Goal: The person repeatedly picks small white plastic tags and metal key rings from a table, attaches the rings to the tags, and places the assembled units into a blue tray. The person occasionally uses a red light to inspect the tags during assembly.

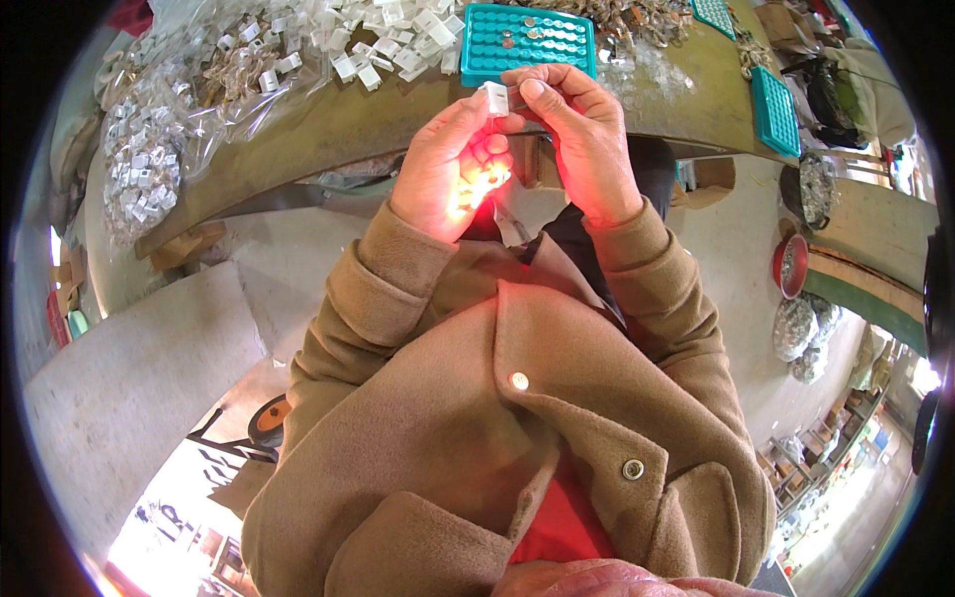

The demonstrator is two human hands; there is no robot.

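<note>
My left hand is closed, pinching a small white plastic case between thumb and fingers. Close beside it, my right hand is closed too, thumb against forefinger, at the case's right side. Something thin and small seems to be in that pinch, but I cannot make out what. Red light falls across my left palm and fingers, with a bright patch near the wrist. Just beyond both hands lies a teal tray with rows of round pockets, a few holding small metallic bits.
White plastic cases lie heaped on the olive table, left of the tray. A clear bag of similar pieces hangs over its left edge. Another teal tray sits at the right edge. A red bowl stands farther right.
</note>
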